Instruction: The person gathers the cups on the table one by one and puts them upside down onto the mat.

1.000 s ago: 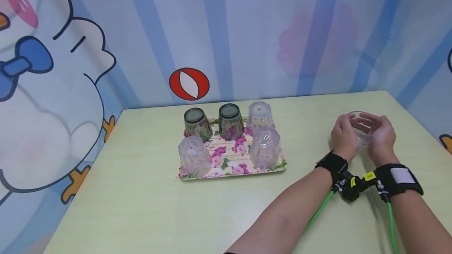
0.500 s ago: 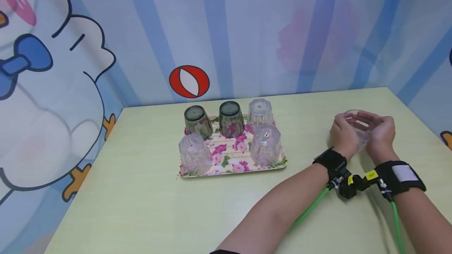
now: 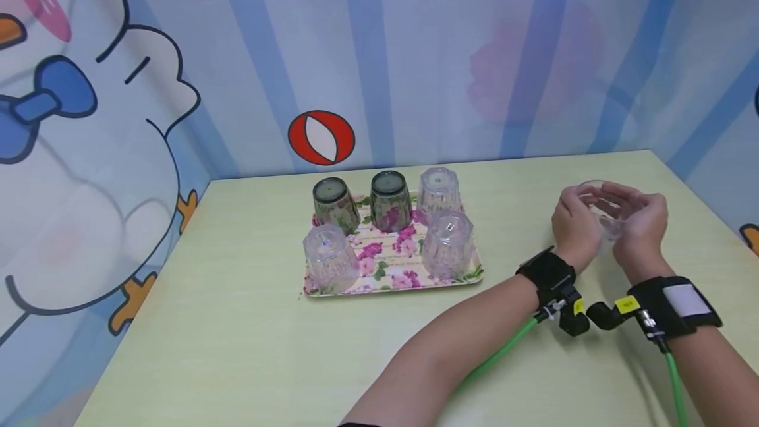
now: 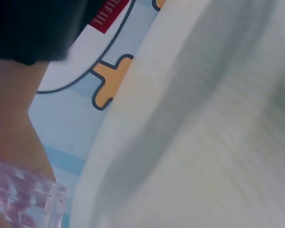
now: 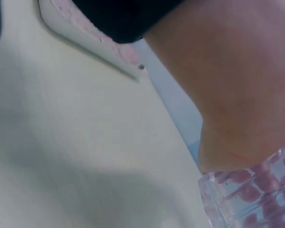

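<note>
head view: both hands cup a clear faceted plastic tumbler (image 3: 601, 213) just above the pale green desk (image 3: 249, 348), right of the floral tray (image 3: 391, 269). left hand (image 3: 574, 226) and right hand (image 3: 640, 226) have fingers curled round its sides, gripping it between them.

This looks like a staged recording corner with a playroom or child's-room look rather than a working kitchen. A pale yellow-green laminate bench (image 3: 249, 321) is closed in on three sides by hanging blue-and-white striped cloth backdrops (image 3: 415, 51) printed with a large cartoon duck (image 3: 89, 170) and a red-and-white ball (image 3: 321, 138). On the bench sits a rectangular tray with a pink flower pattern (image 3: 388, 262) carrying upturned clear and dark drinking glasses (image 3: 446, 246), a homely touch.
</note>
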`<state>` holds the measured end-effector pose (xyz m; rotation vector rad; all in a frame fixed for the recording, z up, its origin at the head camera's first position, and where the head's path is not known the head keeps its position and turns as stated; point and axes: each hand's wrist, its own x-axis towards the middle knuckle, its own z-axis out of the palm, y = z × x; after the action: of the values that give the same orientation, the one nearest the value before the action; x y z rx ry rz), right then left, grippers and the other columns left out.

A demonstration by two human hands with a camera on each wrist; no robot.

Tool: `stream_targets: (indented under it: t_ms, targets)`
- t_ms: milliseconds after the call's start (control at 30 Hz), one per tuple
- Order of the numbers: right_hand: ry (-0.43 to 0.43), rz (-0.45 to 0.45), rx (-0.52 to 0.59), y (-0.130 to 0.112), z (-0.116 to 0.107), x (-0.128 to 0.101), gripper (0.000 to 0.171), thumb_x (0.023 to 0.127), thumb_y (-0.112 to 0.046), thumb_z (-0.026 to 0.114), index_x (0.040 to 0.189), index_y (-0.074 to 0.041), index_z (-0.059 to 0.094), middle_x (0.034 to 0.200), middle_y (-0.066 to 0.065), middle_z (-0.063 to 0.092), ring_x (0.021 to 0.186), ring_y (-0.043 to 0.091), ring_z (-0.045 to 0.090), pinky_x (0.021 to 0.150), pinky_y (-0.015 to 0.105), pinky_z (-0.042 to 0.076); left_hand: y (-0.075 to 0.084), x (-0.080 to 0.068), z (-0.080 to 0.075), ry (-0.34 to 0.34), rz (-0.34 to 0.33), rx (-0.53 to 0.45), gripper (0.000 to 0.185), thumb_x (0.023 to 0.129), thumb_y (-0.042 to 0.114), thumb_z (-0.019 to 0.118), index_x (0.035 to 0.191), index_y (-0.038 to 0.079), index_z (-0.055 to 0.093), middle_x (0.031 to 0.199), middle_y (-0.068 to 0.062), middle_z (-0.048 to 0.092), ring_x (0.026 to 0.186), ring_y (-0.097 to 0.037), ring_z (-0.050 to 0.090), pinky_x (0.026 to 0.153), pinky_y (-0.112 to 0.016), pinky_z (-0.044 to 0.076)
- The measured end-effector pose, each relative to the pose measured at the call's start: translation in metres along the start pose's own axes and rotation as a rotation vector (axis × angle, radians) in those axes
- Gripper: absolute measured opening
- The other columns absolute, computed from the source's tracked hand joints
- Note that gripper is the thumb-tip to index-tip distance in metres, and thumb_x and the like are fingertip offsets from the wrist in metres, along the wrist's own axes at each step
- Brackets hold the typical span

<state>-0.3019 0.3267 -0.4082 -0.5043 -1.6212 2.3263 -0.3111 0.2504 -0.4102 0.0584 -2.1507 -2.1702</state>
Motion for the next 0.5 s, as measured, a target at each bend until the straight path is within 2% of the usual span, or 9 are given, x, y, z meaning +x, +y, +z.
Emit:
stream_targets:
  t_ms: [133,267,367,467,500]
  targets:
    - [-0.021,0.000,0.040,-0.012,0.013,-0.016,0.055,0.102,-0.032,0.014,0.114,-0.020,0.066,0.107,-0.012,0.066,0.104,0.010,0.055,0.107,0.034,0.028,0.008,-0.004,-0.010,-0.042,0.051,-0.020,0.049,0.104,0.033,0.015,0.107,0.021,0.063,0.101,0.004,0.069,0.094,-0.009,0.065,0.081,-0.016,0.050]
    - [-0.004,-0.025,0.059,-0.016,0.021,-0.025,0.054,0.103,-0.033,0.016,0.116,-0.018,0.067,0.107,-0.011,0.068,0.104,0.009,0.057,0.111,0.035,0.027,0.017,-0.009,-0.019,-0.045,0.064,-0.040,0.049,0.103,0.034,0.016,0.106,0.020,0.063,0.102,0.004,0.069,0.094,-0.007,0.065,0.081,-0.016,0.051]
    - [0.004,-0.072,0.072,-0.012,0.021,-0.024,0.052,0.103,-0.035,0.021,0.118,-0.016,0.067,0.111,-0.009,0.069,0.105,0.009,0.060,0.109,0.034,0.032,0.024,-0.012,-0.028,-0.045,0.081,-0.058,0.048,0.103,0.034,0.017,0.106,0.019,0.063,0.104,0.004,0.069,0.094,-0.006,0.065,0.082,-0.015,0.051]
    - [-0.026,-0.106,0.100,-0.005,0.015,-0.015,0.053,0.104,-0.037,0.022,0.122,-0.012,0.065,0.116,-0.005,0.069,0.108,0.012,0.061,0.103,0.033,0.034,0.031,-0.016,-0.037,-0.050,0.115,-0.079,0.048,0.102,0.032,0.017,0.106,0.016,0.063,0.105,0.001,0.069,0.094,-0.005,0.066,0.083,-0.013,0.051]
    - [-0.040,-0.104,0.108,-0.003,0.012,-0.010,0.053,0.104,-0.037,0.021,0.123,-0.012,0.064,0.119,-0.004,0.067,0.111,0.014,0.060,0.106,0.035,0.033,0.033,-0.017,-0.040,-0.058,0.129,-0.082,0.049,0.103,0.032,0.017,0.106,0.015,0.062,0.105,0.000,0.069,0.095,-0.005,0.065,0.083,-0.013,0.051]
